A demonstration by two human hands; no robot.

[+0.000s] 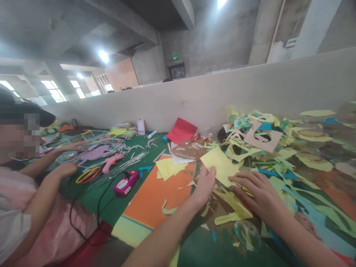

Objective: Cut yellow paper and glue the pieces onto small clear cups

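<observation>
My left hand pinches a square sheet of yellow paper by its lower left side, thumb on top. At the sheet's lower right edge is my right hand, its fingers bent and close together. Beneath those fingers a small bright yellow piece shows, too covered to name; the right thumb is hidden. Yellow and green paper scraps lie below both hands. Left of my left hand, more yellow paper sheets rest on an orange board.
A heap of paper cutouts covers the right side. Red paper leans near the low wall. Leftward are a magenta device with a black cable, a pink glue gun and yellow-and-red-handled scissors. Another person sits at left.
</observation>
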